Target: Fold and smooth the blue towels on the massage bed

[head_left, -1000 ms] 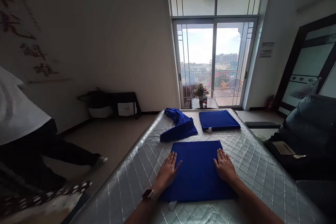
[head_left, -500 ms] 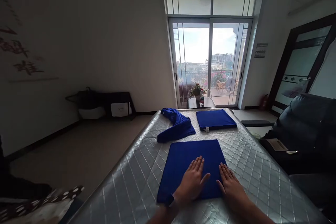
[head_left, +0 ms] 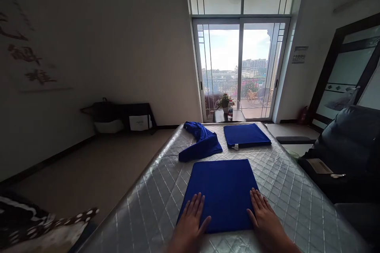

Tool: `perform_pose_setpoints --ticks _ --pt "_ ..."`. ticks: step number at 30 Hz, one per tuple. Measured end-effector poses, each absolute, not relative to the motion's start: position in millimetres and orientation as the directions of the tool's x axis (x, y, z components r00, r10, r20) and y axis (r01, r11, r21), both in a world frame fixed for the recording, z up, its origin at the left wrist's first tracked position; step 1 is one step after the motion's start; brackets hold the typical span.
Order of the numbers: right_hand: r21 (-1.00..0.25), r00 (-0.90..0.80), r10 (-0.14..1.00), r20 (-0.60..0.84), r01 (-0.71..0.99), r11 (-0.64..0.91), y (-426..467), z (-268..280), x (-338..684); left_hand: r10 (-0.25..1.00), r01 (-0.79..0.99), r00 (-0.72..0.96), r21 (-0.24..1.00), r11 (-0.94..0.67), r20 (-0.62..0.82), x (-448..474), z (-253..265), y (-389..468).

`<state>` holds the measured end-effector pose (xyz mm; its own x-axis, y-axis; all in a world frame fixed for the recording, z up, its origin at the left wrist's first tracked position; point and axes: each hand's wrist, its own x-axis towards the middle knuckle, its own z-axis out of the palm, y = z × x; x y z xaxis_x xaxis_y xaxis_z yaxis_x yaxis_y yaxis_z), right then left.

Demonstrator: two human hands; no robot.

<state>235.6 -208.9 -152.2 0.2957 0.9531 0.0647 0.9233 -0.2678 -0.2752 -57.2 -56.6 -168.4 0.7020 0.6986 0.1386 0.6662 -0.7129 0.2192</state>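
Observation:
A flat blue square of fabric, cushion-like [head_left: 224, 193], lies in front of me on a silver quilted surface [head_left: 148, 205]. My left hand [head_left: 190, 217] rests flat on its near left part, fingers stretched out. On the right edge lies my right hand [head_left: 264, 213], also flat, with the thumb apart from the fingers. Farther back is a second blue folded square [head_left: 246, 135] with a small white tag [head_left: 236, 146]. To the left of that, a crumpled blue cloth [head_left: 202, 142] is spread loosely.
Beyond the surface's far edge stands a small table [head_left: 228, 116] with a potted plant [head_left: 225, 102] and a bottle [head_left: 230, 109]. A dark leather chair [head_left: 353, 146] is at the right. Spotted fabric [head_left: 68, 221] shows at the lower left.
My left hand has moved left across the near blue square, from its middle to its left side. My right hand stays at the right edge. The view has shifted slightly.

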Motion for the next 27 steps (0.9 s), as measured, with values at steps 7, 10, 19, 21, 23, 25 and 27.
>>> perform_pose_setpoints --ticks 7,10,19,21,23,25,27 --pt "-0.285 0.235 0.967 0.097 0.937 -0.199 -218.3 -134.1 240.4 0.795 0.762 0.604 0.254 -0.595 0.050 -129.7 -180.4 -61.6" --pt "-0.294 0.066 0.990 0.126 0.955 -0.027 -237.5 -116.2 248.3 0.790 0.749 0.583 0.251 -0.613 0.187 -129.1 -165.1 -66.0" --pt "-0.069 -0.112 0.972 0.204 0.989 0.129 -263.3 -113.6 259.8 0.734 0.688 0.584 0.269 -0.674 0.345 -102.5 -153.5 -74.4" --pt "0.019 -0.152 0.962 0.227 0.988 0.151 -259.8 -117.9 258.6 0.744 0.696 0.595 0.268 -0.666 0.304 -101.6 -158.0 -74.4" --pt "0.090 -0.179 0.953 0.244 0.983 0.161 -256.7 -118.4 256.7 0.755 0.706 0.608 0.269 -0.655 0.243 -102.2 -157.9 -76.1" --pt "0.127 -0.194 0.942 0.272 0.978 0.165 -254.5 -113.2 254.8 0.774 0.727 0.609 0.266 -0.633 0.176 -102.1 -150.7 -80.7" --pt "0.144 -0.200 0.926 0.321 0.976 0.161 -252.7 -102.1 253.7 0.794 0.753 0.596 0.260 -0.605 0.122 -99.6 -137.7 -88.0"
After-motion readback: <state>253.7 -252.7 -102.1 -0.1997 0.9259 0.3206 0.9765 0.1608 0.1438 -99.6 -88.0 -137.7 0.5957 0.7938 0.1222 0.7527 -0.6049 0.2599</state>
